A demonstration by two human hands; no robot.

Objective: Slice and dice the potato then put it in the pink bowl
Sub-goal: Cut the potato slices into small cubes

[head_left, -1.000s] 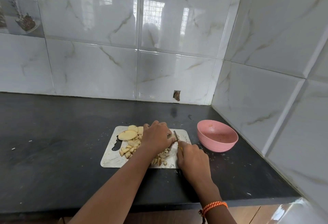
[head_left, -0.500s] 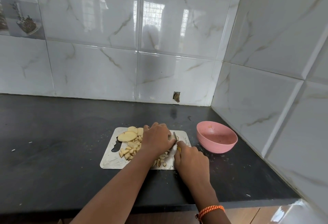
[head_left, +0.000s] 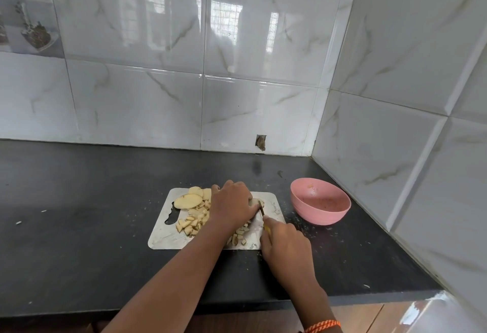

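Black stone counter ran under you, its front edge nearest. Your right hand was curled round a knife, the blade down on the cutting board. Your left hand lay knuckles-up over the potato, fingers bent; what they held was hidden. Diced pieces and slices sat on the board's left. Beyond to the right stood the pink bowl, then the tiled wall.
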